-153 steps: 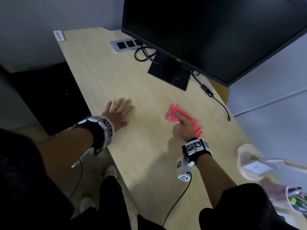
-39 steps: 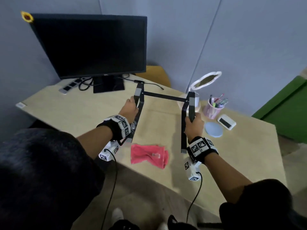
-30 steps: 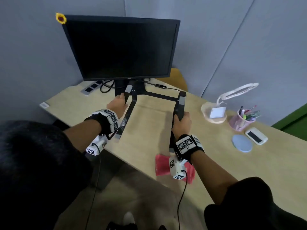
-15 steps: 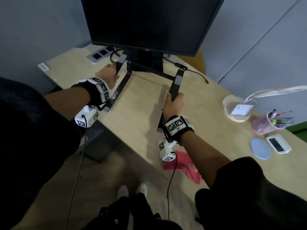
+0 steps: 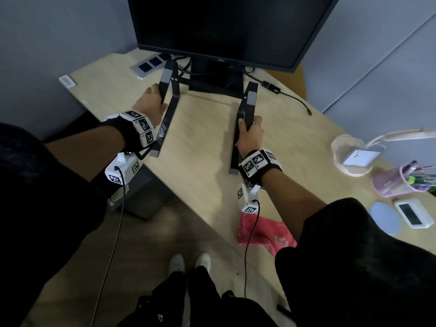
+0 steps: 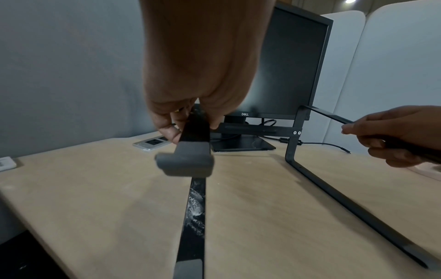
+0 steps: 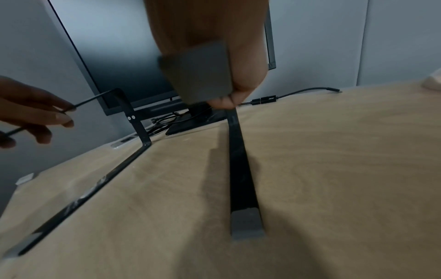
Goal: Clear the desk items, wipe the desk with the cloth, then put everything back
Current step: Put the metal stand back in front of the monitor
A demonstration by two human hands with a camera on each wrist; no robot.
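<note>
A black metal laptop stand [image 5: 171, 107] sits in front of the monitor, its lower rails [image 7: 241, 169] along the wooden desk [image 5: 205, 142]. My left hand [image 5: 151, 105] grips the stand's left upper arm, fingers [image 6: 167, 130] curled round it just above its grey end pad [image 6: 188, 160]. On the other side, my right hand [image 5: 250, 133] grips the right upper arm, thumb [image 7: 238, 90] beside the grey pad [image 7: 200, 75]. The pink cloth [image 5: 262, 232] lies crumpled at the desk's front edge, below my right forearm, with no hand on it.
The monitor [image 5: 224, 31] and its base stand right behind the laptop stand. A power strip [image 5: 151, 64] and a loose cable [image 5: 283, 93] lie nearby. At the right are a lamp base [image 5: 354, 156], a pink pen cup [image 5: 396, 182], a blue disc [image 5: 384, 218] and a white device [image 5: 410, 213].
My right hand let go of the pink cloth it was wiping with. Both hands took the stand and carried it leftward to the monitor, closer to the desk than half a second ago.
</note>
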